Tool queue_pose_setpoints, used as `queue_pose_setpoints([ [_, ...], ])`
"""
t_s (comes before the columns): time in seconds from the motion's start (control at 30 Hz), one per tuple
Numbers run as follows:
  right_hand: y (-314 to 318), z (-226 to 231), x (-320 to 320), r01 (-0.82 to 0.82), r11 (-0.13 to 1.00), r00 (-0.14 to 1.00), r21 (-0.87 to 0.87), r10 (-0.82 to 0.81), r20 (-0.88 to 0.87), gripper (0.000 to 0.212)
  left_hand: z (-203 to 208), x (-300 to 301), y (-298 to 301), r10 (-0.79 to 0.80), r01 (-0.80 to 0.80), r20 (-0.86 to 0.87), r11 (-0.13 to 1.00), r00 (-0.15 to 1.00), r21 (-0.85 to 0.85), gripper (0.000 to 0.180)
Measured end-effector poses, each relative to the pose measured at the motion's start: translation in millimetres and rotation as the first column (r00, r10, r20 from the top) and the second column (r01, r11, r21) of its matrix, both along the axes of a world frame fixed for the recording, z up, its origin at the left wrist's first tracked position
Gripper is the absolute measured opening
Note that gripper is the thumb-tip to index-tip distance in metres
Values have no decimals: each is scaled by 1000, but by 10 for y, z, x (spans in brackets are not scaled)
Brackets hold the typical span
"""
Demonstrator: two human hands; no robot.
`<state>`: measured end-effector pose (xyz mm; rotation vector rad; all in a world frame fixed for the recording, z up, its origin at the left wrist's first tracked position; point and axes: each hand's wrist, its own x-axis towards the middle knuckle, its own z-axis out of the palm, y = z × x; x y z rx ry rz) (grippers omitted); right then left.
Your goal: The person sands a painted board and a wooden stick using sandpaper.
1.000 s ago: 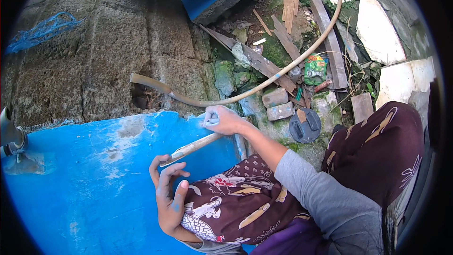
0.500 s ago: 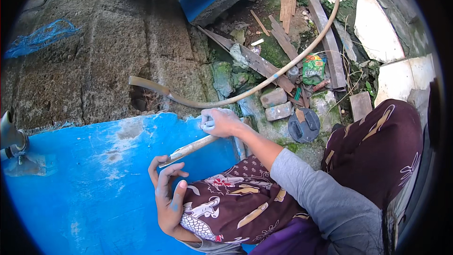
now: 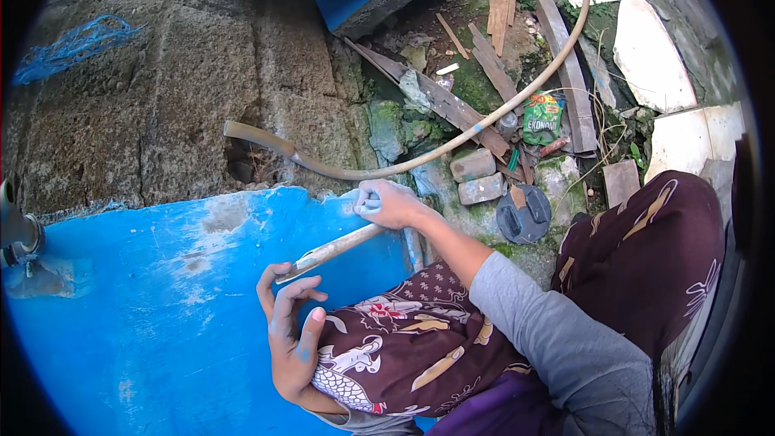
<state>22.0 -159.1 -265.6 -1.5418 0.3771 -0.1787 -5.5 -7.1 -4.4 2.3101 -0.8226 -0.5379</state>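
Observation:
A pale, worn pipe-like stick (image 3: 335, 250) with a split, hollow-looking end slants above the blue surface (image 3: 145, 307). Around its lower left end my left hand (image 3: 292, 327) has its dusty fingers curved and apart, the index fingertip at the stick's tip. No firm grip shows there. The stick's upper end disappears beneath the heel of my right hand (image 3: 393, 203). That hand is closed, fingers curled together at the far edge of the blue surface. What its fingers hold, if anything, is hidden. Whitish-grey dust coats both hands.
A beige hose (image 3: 452, 143) curves over the rough stone wall (image 3: 186, 89). Beyond lie planks (image 3: 456, 109), a green packet (image 3: 543, 119), small bricks (image 3: 482, 189) and a round dark lid (image 3: 523, 214). At left a pipe fitting (image 3: 23, 234) juts out. Patterned brown cloth (image 3: 436, 331) covers my legs.
The view has shifted slightly. My right hand has slid a little to the right along the blue edge, fingers still curled. My left hand and the stick keep about the same position.

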Motion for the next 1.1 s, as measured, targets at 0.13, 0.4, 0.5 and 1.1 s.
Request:
queue_pose_setpoints([
  [0.13,-53,-41,-66,7,997,986,-77,-19,-166,25,-24,6,-3,-3,3,-5,1000,1000,8,34],
  [0.4,4,219,-22,-26,999,997,-37,28,68,27,-6,6,-18,0,0,0,1000,1000,-4,33],
  [0.5,-29,-114,-7,0,918,979,-396,-81,-189,28,-26,5,-41,-15,15,7,1000,1000,10,33],
  [1.1,-188,570,-42,158,980,946,-122,-115,302,21,-8,23,3,-19,17,-40,999,999,-43,31],
])
